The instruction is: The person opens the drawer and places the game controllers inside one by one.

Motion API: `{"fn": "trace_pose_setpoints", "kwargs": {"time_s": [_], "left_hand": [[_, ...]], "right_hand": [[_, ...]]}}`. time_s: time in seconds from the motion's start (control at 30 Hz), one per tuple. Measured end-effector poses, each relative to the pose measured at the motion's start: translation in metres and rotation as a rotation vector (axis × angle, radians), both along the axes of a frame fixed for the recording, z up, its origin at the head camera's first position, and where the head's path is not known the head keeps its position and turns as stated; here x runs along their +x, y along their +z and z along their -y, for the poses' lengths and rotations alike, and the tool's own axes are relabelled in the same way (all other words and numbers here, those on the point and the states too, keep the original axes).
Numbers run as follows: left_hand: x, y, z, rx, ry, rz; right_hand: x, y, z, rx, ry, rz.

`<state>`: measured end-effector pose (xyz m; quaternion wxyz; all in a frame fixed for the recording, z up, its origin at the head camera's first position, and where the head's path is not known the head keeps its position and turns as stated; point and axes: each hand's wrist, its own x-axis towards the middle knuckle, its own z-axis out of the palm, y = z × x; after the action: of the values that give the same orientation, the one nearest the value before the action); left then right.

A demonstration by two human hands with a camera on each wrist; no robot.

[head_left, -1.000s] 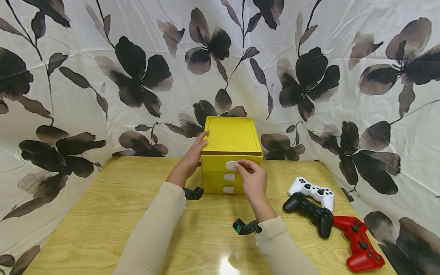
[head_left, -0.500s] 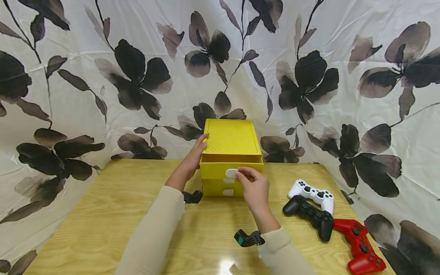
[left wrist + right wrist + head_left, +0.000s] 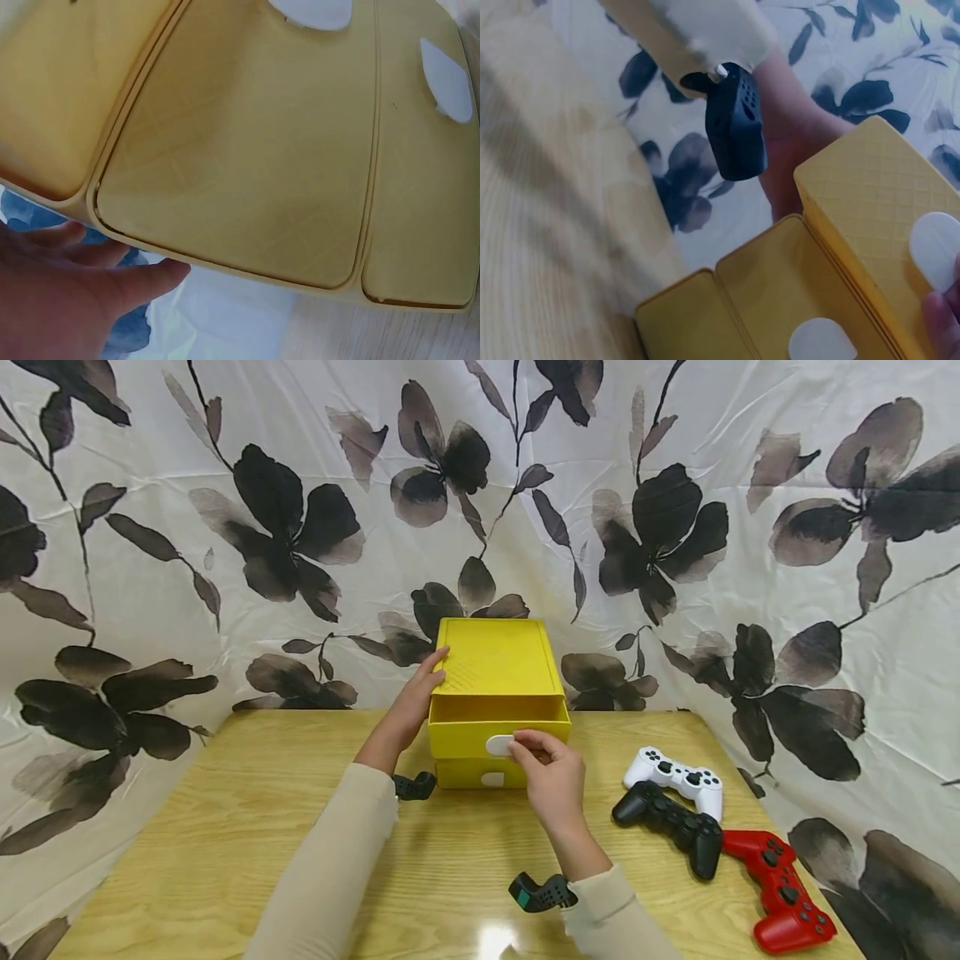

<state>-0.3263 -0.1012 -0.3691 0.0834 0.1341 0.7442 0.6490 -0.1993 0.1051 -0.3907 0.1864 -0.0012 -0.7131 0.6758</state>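
A small yellow drawer cabinet (image 3: pixel 495 656) stands at the back of the table. Its top drawer (image 3: pixel 457 740) juts out toward me, and the gap behind its front shows no contents. My right hand (image 3: pixel 557 781) pinches the white pull tab (image 3: pixel 497 745) on that drawer between thumb and fingers. My left hand (image 3: pixel 405 714) rests against the cabinet's left side, its fingertips at the top edge. In the left wrist view, its fingers (image 3: pixel 161 281) lie fairly straight along the cabinet wall. Lower drawers with white tabs (image 3: pixel 821 341) stay in place, as the right wrist view shows.
To the right on the wooden table (image 3: pixel 247 827) lie a white game controller (image 3: pixel 675 778), a black one (image 3: pixel 667 827) and a red one (image 3: pixel 780 889), close together. A floral curtain (image 3: pixel 555 560) hangs behind the table and along its sides.
The top drawer has slid out of the cabinet toward me, drawn by my right hand on its tab. It was nearly closed a second ago. My left hand has stayed at the cabinet's side.
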Motion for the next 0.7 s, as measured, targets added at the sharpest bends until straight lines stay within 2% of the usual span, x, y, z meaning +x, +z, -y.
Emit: {"fn": "trace_pose_setpoints", "kwargs": {"time_s": [0.2,0.5,0.7], "left_hand": [[0.0,-0.001,0.0,-0.001,-0.017,-0.007],[0.001,-0.002,-0.001,-0.041,-0.001,-0.027],[0.003,-0.001,-0.001,-0.046,-0.011,-0.055]], "right_hand": [[0.005,0.002,0.001,0.024,-0.02,0.027],[0.013,0.001,0.001,0.012,-0.007,-0.038],[0.019,0.003,0.001,0.032,-0.022,-0.019]]}}
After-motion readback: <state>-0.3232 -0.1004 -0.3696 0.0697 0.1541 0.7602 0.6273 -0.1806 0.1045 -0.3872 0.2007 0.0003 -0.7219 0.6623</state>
